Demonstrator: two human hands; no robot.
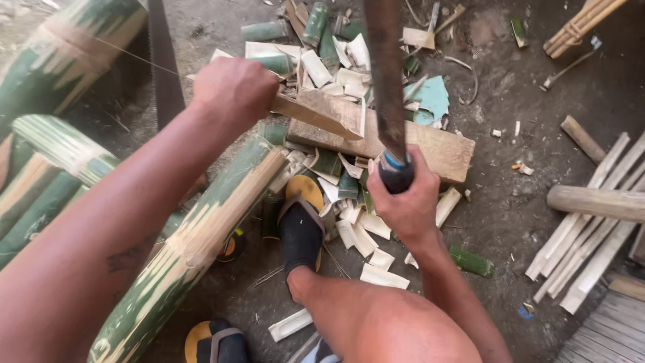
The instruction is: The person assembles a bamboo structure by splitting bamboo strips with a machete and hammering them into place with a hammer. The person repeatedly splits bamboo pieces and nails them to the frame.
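Note:
My right hand (405, 202) grips the dark handle of a long machete (385, 74), whose blade rises up and away toward the top of the view. My left hand (232, 91) is closed around one end of a pale split bamboo piece (316, 115). Its other end rests on a worn wooden block (440, 148) lying flat on the ground. A long green bamboo half-pole (195, 235) with a pale shaved face slants from lower left toward the block, under my left forearm. My foot in a black sock and yellow sandal (301, 225) stands beside it.
Short bamboo offcuts and chips (363, 232) litter the dirt around the block. More green bamboo sections (47, 154) lie at the left. Pale split strips (591, 235) and a round stick (598, 200) are piled at the right, and a bundle of strips (578, 27) sits top right.

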